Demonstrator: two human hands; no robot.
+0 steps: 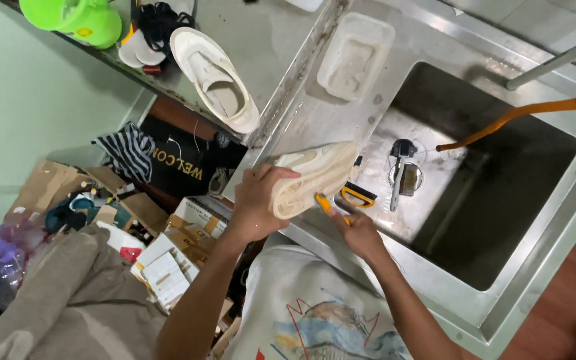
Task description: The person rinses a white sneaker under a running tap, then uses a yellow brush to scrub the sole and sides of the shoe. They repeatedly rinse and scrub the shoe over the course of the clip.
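Over the steel sink's (341,120) edge, the left hand (256,203) closes its grip on a cream shoe (311,177), sole up — the right hand (358,230) clasps a yellow-handled brush (325,203) against it

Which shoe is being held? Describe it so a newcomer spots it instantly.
Start at the steel sink. At its near-left rim, the left hand holds a cream shoe sole-up, while the right hand holds a yellow-handled tool against it. Its twin, the white shoe, lies untouched, opening up, on the counter.
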